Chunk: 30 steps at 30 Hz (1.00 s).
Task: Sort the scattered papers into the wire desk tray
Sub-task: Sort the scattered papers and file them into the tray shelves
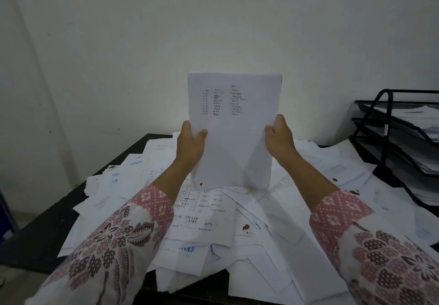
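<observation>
Scattered papers (209, 214) cover the dark desk (35, 238) nearest me. Above them, my left hand (191, 142) and right hand (280, 138) each pinch a side edge of an upright paper stack (234, 133). The wire desk tray (399, 143) stands far right, holding sheets

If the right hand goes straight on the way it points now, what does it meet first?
The right hand grips the sheet and points up and away. Going on, it would probably meet the white wall first; nothing else shows in that line, though depth is unclear.
</observation>
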Each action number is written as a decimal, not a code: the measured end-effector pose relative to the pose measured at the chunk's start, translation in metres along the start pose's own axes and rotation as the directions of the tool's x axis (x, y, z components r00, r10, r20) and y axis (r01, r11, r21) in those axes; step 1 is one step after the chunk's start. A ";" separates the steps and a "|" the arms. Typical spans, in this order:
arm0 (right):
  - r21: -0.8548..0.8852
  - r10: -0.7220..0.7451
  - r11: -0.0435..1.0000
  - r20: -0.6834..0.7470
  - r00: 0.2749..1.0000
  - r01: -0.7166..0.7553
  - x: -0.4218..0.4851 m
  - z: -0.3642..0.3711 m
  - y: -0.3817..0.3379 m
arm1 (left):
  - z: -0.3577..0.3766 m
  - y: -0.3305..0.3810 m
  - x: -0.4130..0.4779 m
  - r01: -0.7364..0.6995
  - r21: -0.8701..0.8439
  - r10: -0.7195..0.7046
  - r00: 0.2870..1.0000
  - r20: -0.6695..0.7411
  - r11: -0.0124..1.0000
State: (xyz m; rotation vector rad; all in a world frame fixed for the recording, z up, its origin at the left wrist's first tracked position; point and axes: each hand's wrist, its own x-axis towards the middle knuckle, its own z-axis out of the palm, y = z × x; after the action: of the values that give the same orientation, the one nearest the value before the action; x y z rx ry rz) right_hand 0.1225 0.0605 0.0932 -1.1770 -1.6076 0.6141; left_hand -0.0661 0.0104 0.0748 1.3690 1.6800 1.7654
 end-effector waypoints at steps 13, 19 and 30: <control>0.067 0.042 0.997 -0.018 0.999 -0.041 -0.002 -0.020 0.019 | 0.010 0.001 -0.005 0.035 0.082 -0.037 0.999 0.033 0.996; 0.172 0.179 0.971 -0.064 0.982 -0.166 0.001 -0.054 0.034 | 0.027 0.005 -0.005 0.125 0.062 -0.137 0.961 0.240 0.990; 0.192 0.469 0.872 -0.063 0.881 -0.450 -0.029 -0.129 0.099 | 0.100 -0.001 -0.053 0.135 0.221 -0.238 0.798 0.554 0.966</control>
State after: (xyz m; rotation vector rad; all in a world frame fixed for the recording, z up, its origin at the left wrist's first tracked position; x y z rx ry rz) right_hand 0.2801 0.0540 0.0454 -1.4469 -1.1543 0.9576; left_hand 0.0388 0.0259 0.0364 1.5450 1.5658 0.9631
